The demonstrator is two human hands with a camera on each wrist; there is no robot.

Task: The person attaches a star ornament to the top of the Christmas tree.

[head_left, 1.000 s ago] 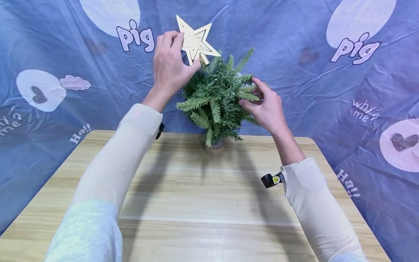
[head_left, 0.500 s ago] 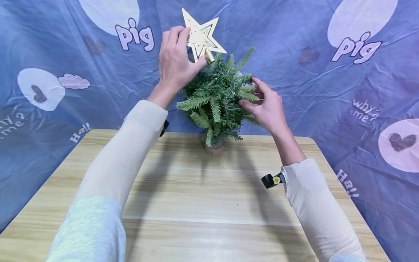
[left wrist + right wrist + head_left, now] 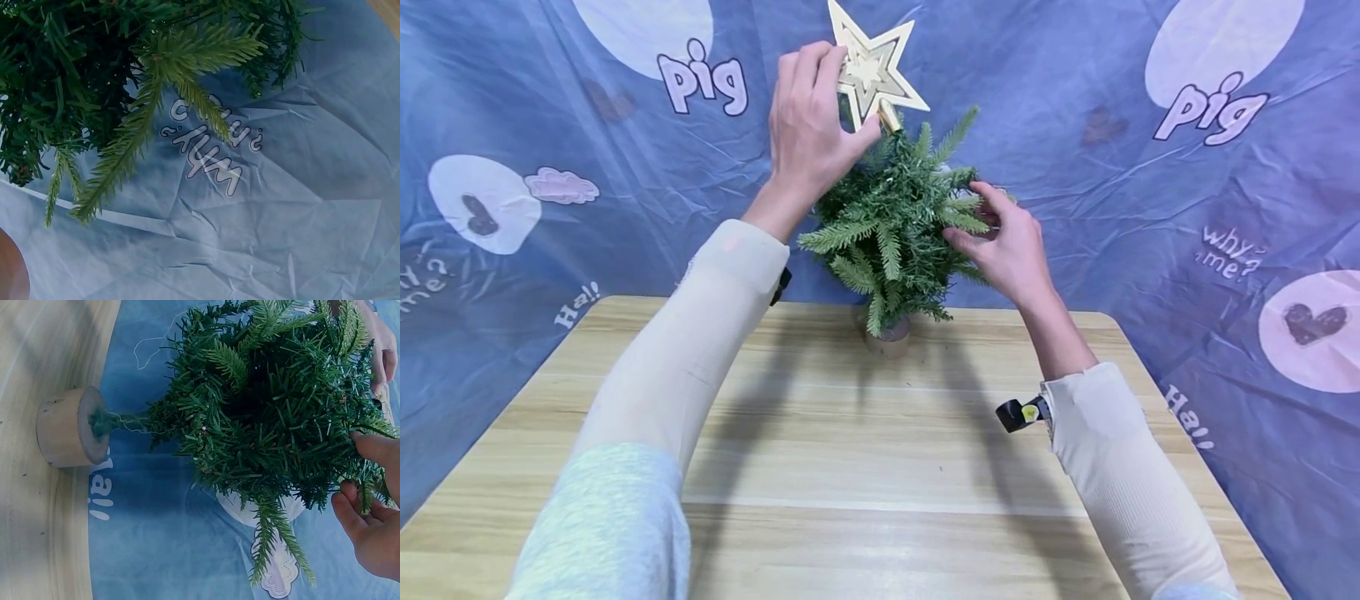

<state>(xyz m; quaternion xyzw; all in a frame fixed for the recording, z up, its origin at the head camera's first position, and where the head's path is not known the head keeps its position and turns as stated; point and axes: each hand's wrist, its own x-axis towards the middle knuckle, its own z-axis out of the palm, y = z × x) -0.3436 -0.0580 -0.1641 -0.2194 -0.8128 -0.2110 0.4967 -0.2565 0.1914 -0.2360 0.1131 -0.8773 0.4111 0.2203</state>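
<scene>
A small artificial Christmas tree [image 3: 898, 221] stands upright on its round wooden base [image 3: 62, 430] near the table's far edge. My left hand [image 3: 811, 125] grips a gold star topper [image 3: 867, 68] by its left side, fingers behind and thumb at the bottom. The star leans left, and the lower end of its gold socket [image 3: 889, 117] meets the treetop; whether it is seated on a branch is hidden. At the tree's right side, my right hand [image 3: 1017, 246] holds a branch between thumb and curled fingers. The left wrist view shows branches [image 3: 75, 75] but not the star.
The light wooden table [image 3: 850, 450] stretches in front of the tree. A blue printed cloth [image 3: 1075, 75] hangs close behind it and at both sides. A loose pale thread [image 3: 142, 351] hangs from the tree.
My left hand has moved up and to the right with the star, bringing its socket over the treetop. The right hand has kept its hold on the branch.
</scene>
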